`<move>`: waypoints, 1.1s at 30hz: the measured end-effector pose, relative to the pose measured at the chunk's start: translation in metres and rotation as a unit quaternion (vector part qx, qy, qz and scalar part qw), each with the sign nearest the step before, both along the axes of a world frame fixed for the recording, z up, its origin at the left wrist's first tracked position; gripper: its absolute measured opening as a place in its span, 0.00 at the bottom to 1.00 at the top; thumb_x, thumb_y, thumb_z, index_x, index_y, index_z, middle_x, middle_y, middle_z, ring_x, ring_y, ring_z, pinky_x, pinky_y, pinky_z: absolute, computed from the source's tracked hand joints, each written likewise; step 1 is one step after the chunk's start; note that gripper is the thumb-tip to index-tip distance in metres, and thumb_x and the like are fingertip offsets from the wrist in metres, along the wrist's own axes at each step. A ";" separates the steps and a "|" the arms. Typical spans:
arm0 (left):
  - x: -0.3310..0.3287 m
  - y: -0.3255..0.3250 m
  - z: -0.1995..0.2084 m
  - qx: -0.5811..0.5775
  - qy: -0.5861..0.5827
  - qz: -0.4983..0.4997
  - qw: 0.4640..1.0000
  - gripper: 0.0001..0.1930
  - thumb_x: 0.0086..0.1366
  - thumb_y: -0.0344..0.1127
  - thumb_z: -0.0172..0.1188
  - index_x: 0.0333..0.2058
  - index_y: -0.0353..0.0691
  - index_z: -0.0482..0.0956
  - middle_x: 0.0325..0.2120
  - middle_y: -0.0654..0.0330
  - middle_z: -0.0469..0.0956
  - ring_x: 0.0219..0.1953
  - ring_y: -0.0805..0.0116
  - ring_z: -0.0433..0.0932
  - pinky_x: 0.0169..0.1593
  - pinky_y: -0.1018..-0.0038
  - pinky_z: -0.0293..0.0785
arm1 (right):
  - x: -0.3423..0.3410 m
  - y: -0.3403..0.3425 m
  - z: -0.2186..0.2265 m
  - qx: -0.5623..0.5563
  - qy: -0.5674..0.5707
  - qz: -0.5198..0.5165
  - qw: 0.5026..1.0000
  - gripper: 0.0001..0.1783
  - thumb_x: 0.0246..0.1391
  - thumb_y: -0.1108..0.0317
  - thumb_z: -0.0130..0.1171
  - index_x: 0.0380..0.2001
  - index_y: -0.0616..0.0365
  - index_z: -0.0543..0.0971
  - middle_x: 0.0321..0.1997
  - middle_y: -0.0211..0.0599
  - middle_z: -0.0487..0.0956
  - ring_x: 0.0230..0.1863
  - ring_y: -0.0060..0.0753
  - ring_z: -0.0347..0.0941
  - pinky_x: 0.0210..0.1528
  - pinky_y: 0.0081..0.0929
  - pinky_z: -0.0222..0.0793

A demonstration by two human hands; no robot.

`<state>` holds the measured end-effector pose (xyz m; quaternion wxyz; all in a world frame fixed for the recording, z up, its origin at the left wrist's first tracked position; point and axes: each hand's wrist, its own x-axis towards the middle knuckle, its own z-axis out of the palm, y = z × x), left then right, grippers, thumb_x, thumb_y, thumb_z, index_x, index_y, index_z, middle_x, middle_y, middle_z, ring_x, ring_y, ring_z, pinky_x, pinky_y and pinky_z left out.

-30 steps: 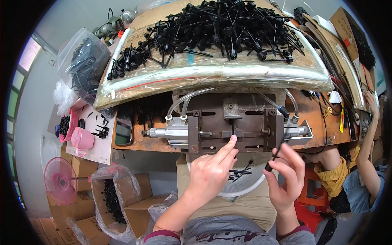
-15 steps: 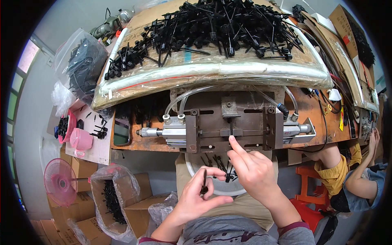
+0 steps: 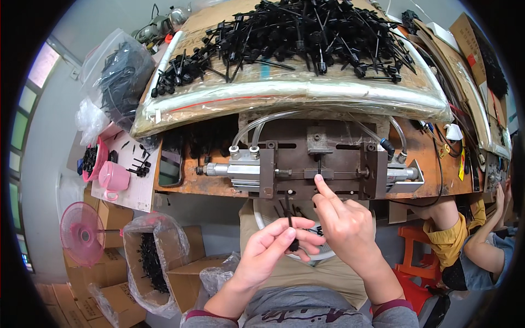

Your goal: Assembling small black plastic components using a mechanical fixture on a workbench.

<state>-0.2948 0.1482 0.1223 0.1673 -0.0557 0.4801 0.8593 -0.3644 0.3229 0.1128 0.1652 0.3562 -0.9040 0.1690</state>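
Left hand [image 3: 269, 243]: grasping 1 black stemmed part [image 3: 289, 213], near the brown fixture [image 3: 345, 159]. Right hand [image 3: 345, 221]: index extended to 1 black pin [image 3: 319, 164] there, other fingers curled, contents can't tell. 2 silver cylinders [image 3: 243, 174].

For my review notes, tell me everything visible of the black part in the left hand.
The black part looks like plastic: a thin, straight stem and a thicker, darker-looking head. The left hand pinches it by the middle, partly hiding it. The stem points toward the machine; the head shows below the thumb. Whether its tip touches anything is unclear.
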 end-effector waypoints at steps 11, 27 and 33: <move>0.005 -0.002 0.002 -0.016 -0.004 0.004 1.000 0.13 0.71 0.30 0.50 0.44 0.25 0.78 0.41 0.38 0.80 0.35 0.58 0.83 0.38 0.68 0.80 | -0.004 0.012 0.007 -0.151 -0.088 0.064 0.983 0.08 0.43 0.75 0.65 0.31 0.61 0.79 0.48 0.43 0.81 0.24 0.31 0.77 0.26 0.21 0.70; 0.004 0.028 0.015 -0.375 0.260 0.144 0.878 0.02 0.60 0.24 0.63 0.30 0.31 0.81 0.21 0.60 0.77 0.19 0.80 0.71 0.21 0.80 0.64 | 0.016 -0.008 0.028 -0.556 -0.428 0.009 0.712 0.08 0.60 0.75 0.56 0.37 0.68 0.82 0.31 0.38 0.80 0.22 0.15 0.69 0.22 0.12 0.62; 0.004 0.038 0.011 -0.451 0.328 0.218 0.801 0.03 0.60 0.26 0.63 0.29 0.33 0.79 0.19 0.60 0.75 0.15 0.74 0.69 0.18 0.76 0.64 | 0.018 -0.009 0.036 -0.583 -0.428 0.022 0.691 0.12 0.63 0.70 0.54 0.29 0.69 0.79 0.29 0.37 0.78 0.18 0.13 0.64 0.20 0.12 0.57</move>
